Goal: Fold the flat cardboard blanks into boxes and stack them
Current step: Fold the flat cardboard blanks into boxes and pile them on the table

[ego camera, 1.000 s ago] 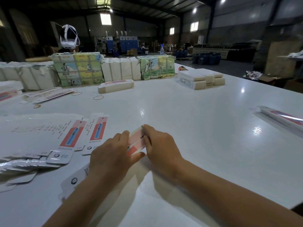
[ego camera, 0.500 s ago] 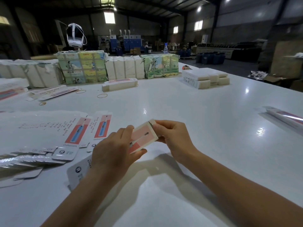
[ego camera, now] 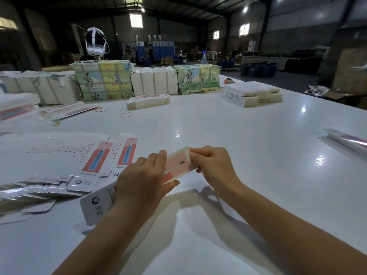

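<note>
**We are holding a box up over the worktop**

We are holding a long pink and white box (ego camera: 177,165) up in the air, just above the white worktop (ego camera: 238,135). Our left hand (ego camera: 143,179) is wrapping around its middle, thumb under and fingers over. Our right hand (ego camera: 213,165) is pinching the far end. Flat blanks (ego camera: 95,155) are lying spread out to the left. Far back, wrapped bundles (ego camera: 103,82) are standing in a row, with rubber bands (ego camera: 126,115) lying near them.
</note>
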Demonstrator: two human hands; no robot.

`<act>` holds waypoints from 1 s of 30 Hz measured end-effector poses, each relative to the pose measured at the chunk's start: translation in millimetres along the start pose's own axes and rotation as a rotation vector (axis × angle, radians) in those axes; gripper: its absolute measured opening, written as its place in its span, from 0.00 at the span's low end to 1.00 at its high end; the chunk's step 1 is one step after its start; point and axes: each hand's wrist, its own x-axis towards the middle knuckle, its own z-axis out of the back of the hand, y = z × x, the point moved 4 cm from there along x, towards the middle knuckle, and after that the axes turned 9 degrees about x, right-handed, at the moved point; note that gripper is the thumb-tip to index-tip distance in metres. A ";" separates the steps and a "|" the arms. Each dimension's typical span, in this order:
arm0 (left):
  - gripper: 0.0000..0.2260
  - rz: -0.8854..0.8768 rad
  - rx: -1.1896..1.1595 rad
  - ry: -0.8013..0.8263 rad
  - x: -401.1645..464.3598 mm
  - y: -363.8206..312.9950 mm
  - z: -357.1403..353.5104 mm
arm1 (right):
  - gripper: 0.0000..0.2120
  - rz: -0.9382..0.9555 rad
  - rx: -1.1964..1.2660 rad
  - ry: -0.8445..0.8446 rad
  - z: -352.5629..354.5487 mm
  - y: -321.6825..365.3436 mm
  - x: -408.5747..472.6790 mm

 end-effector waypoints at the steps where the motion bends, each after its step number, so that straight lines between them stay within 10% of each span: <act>1: 0.32 0.004 0.001 0.003 0.1 0.1 -0.1 | 0.11 0.007 -0.023 0.004 -0.8 0.1 -0.6; 14: 0.30 0.009 0.008 0.013 -3.1 2.8 -8.3 | 0.11 0.280 -0.439 0.001 -12.4 0.4 -11.1; 17: 0.30 0.003 -0.039 0.052 -3.7 13.5 -13.1 | 0.11 0.239 -0.455 0.112 -17.6 0.9 -10.1; 22: 0.22 -0.044 -0.291 0.162 -4.3 20.5 -27.6 | 0.39 0.432 -0.750 0.529 -25.8 1.4 -11.9; 26: 0.31 -0.007 -0.520 0.263 -6.2 24.6 -44.2 | 0.37 0.544 -0.992 0.634 -28.2 -9.5 -8.2; 30: 0.37 -0.110 -0.180 0.032 4.0 25.2 -49.6 | 0.32 0.518 -1.118 0.466 4.2 2.9 23.4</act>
